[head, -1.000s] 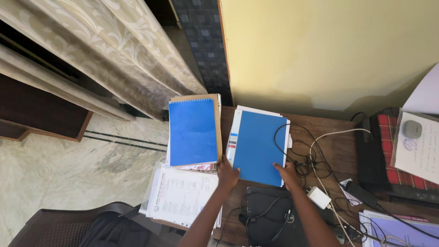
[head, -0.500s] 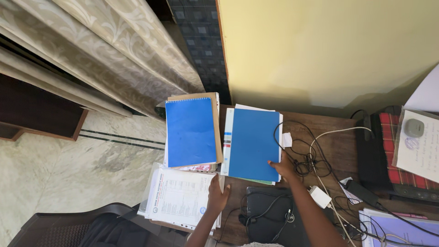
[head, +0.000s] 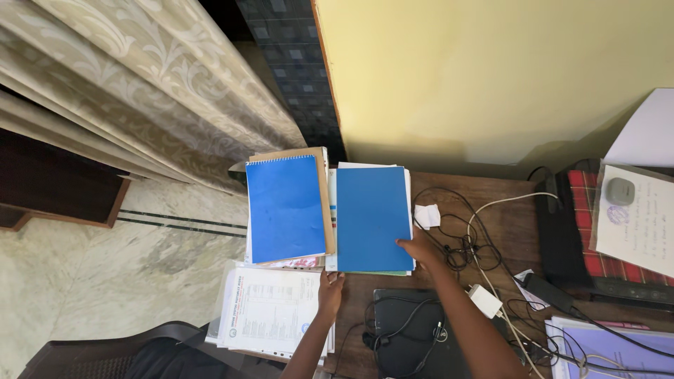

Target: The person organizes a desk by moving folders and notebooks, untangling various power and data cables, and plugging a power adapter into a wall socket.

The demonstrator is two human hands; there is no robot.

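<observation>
My right hand [head: 420, 249] presses flat on the lower right corner of a blue folder [head: 372, 217] that lies on a stack of papers on the wooden desk [head: 505, 224]. The folder sits straight, touching the pile beside it. My left hand [head: 328, 290] rests at the right edge of a printed white sheet in a clear sleeve [head: 270, 312], just below the folder's lower left corner. A blue spiral notebook [head: 284, 208] lies on a brown folder to the left.
Tangled black and white cables [head: 470, 245] and a white charger [head: 484, 300] lie to the right. A black laptop [head: 407, 333] is at the front. A crumpled white paper [head: 425, 215], a red checked cloth [head: 597, 231] and curtains [head: 140, 91] surround.
My right hand has slid the blue folder left and squared it against the notebook pile. My left hand has dropped from the folder's corner to the printed sheet.
</observation>
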